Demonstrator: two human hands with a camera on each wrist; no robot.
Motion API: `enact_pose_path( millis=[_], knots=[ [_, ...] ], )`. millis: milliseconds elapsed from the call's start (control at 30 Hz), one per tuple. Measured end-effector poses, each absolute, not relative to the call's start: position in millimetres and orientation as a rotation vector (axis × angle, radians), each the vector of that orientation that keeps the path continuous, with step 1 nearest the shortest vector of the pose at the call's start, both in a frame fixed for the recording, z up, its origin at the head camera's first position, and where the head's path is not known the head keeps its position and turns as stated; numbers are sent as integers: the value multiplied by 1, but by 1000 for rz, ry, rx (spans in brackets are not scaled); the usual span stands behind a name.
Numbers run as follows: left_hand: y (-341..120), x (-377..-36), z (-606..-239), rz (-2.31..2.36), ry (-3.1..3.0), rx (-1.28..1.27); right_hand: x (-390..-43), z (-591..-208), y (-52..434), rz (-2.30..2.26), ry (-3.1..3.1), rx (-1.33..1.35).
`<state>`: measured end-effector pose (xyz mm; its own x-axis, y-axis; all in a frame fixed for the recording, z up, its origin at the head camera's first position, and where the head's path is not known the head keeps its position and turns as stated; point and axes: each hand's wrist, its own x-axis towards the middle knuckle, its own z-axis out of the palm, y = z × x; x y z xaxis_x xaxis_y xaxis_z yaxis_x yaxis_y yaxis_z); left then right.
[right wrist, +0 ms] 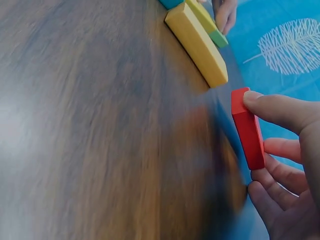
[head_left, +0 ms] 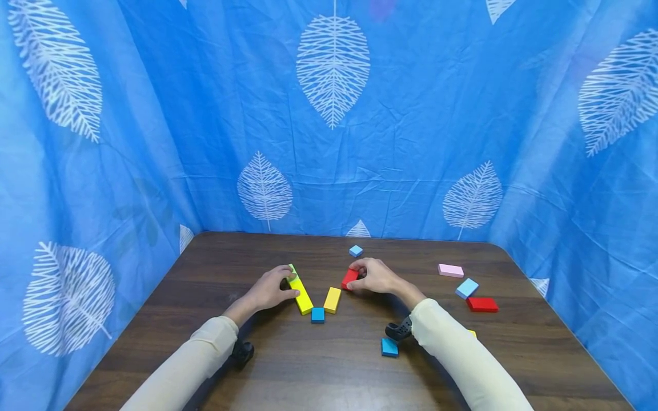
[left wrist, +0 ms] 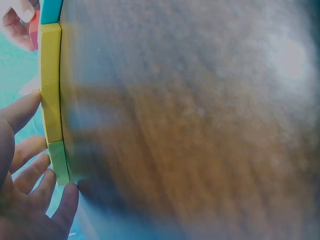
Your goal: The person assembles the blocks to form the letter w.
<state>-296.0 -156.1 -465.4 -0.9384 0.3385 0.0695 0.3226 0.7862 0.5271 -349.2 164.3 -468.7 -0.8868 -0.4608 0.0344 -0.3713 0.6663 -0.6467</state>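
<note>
My right hand [head_left: 377, 277] pinches a red block [head_left: 350, 279] between thumb and fingers, just beyond the far end of an orange-yellow block [head_left: 332, 300]. In the right wrist view the red block [right wrist: 248, 130] stands apart from that one. My left hand [head_left: 267, 290] touches the left side of a row: the thumb lies at a bright yellow block [left wrist: 52, 82], the fingertips at a light green block [left wrist: 59, 162] at its far end. A blue block [head_left: 317, 315] sits between the near ends of both yellow blocks, forming a V shape.
A light blue block [head_left: 356, 250] lies near the table's back edge. On the right are a pink block [head_left: 450, 270], another light blue block [head_left: 467, 288] and a red one [head_left: 483, 305]. A blue block [head_left: 389, 347] lies by the right wrist. Blue curtains surround the table [head_left: 308, 371].
</note>
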Motion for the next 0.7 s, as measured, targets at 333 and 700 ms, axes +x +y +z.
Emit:
enact_pose_path(
  millis=[333, 700],
  knots=[
    [-155, -294, -464, 863, 2942, 541, -351, -467, 147, -1001, 2731, -691],
    [-155, -294, -464, 866, 2938, 529, -354, -470, 146, -1040, 2764, -686]
  ],
)
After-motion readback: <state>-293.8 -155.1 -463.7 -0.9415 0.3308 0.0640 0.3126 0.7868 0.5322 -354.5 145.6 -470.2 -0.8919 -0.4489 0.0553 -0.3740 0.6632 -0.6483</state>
